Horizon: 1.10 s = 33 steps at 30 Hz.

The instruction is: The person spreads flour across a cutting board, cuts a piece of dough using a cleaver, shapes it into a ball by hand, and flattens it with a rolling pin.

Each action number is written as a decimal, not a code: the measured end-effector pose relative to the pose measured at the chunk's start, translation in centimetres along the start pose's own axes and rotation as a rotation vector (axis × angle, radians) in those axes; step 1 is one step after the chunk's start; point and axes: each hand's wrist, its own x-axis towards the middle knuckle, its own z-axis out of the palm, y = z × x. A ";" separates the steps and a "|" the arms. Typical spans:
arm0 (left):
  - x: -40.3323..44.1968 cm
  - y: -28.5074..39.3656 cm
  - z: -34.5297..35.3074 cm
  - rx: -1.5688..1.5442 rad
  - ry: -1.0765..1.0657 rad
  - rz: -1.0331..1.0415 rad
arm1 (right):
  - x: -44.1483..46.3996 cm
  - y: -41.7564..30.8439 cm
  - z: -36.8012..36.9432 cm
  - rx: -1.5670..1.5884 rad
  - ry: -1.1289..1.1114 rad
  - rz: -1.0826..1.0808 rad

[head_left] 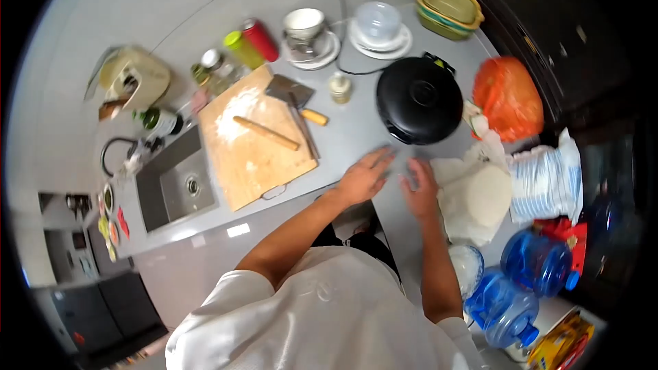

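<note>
My left hand (365, 177) is over the grey counter, fingers stretched out, holding nothing. Beside it, my right hand (419, 188) has its fingers apart and is empty too. Just beyond both hands sits a round black lidded pan (419, 99); neither hand visibly touches it. An open white sack of what looks like flour (480, 195) lies right of my right hand. Left of my left hand, a floured wooden cutting board (257, 171) carries a rolling pin (267, 133). A cleaver (291, 92) with a yellowish handle rests at the board's far right edge.
A sink (175, 181) lies left of the board. Stacked bowls (304, 24), a plastic bowl on plates (378, 22), bottles and a small jar (339, 88) stand toward the wall. An orange bag (508, 98) and blue water jugs (504, 305) are on the right.
</note>
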 end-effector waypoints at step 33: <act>-24.8 -33.0 -18.9 0.305 0.557 -0.627 | 11.2 -14.2 42.5 -0.565 -0.070 -0.113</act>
